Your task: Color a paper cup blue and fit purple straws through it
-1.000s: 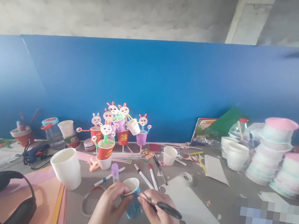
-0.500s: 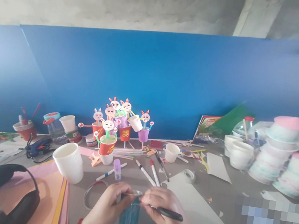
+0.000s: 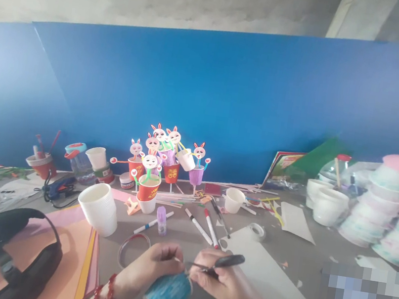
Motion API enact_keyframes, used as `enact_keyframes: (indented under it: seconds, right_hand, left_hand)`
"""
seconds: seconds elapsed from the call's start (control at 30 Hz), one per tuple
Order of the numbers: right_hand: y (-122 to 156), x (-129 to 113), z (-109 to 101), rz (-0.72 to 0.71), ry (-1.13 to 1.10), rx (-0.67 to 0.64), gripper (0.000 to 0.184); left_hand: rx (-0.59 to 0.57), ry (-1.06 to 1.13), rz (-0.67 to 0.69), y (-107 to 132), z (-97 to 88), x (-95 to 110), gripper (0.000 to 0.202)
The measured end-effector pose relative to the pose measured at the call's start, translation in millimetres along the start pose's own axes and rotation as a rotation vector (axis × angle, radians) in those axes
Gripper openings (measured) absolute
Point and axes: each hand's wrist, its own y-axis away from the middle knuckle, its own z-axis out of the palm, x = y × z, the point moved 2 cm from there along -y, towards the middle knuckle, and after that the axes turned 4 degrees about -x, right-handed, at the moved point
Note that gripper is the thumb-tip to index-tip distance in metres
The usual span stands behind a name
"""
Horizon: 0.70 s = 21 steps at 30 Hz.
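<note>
My left hand (image 3: 164, 260) is closed around the rim end of a paper cup (image 3: 168, 297) painted in blue streaks, which lies tilted on its side below my fingers. In my right hand (image 3: 215, 281) is a black-handled tool (image 3: 231, 260) that looks like scissors. Its handle sticks out up and to the right. The tool's tip is close to the cup's right end, between my two hands; whether it touches the cup I cannot tell. Just ahead of my hands stand a purple glue stick (image 3: 161, 221) and a roll of tape (image 3: 132, 249).
White stacked cups (image 3: 98, 208) stand left, behind coloured paper (image 3: 66, 262) and a black headset (image 3: 19, 252). Rabbit-figure cups (image 3: 148, 189) stand at the back. Markers (image 3: 199, 227), white paper (image 3: 267, 274) and clear tape (image 3: 256, 231) lie ahead and right, near tall cup stacks (image 3: 365, 214).
The blue cup has turned from hanging downward to lying tilted, its body now more to the lower left. My right hand has shifted and the tool's handle now points upward. The view has moved slightly.
</note>
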Motion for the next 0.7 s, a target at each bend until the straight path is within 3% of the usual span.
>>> enact_keyframes:
  seconds: [0.1,0.2,0.4,0.5,0.7]
  right_hand:
    - [0.9,6.0,6.2,0.152,-0.147,0.032,0.034]
    - [1.7,13.1,12.6,0.216,-0.253,0.11,0.036]
    - [0.2,18.6,14.1,0.263,-0.231,0.276,0.036]
    - [-0.2,16.2,12.1,0.256,-0.233,0.278,0.038]
    - [4.3,14.6,8.8,0.24,-0.231,0.183,0.032]
  left_hand:
    - [0.022,0.046,0.097,7.9,-5.4,4.0,0.041]
    - [0.023,-0.008,0.256,16.6,-11.2,11.3,0.054]
    - [0.26,-0.658,0.356,18.7,-5.5,19.7,0.051]
    - [0.265,-0.758,0.401,16.8,0.9,21.4,0.042]
    - [0.201,-0.694,0.424,17.6,-0.7,21.1,0.04]
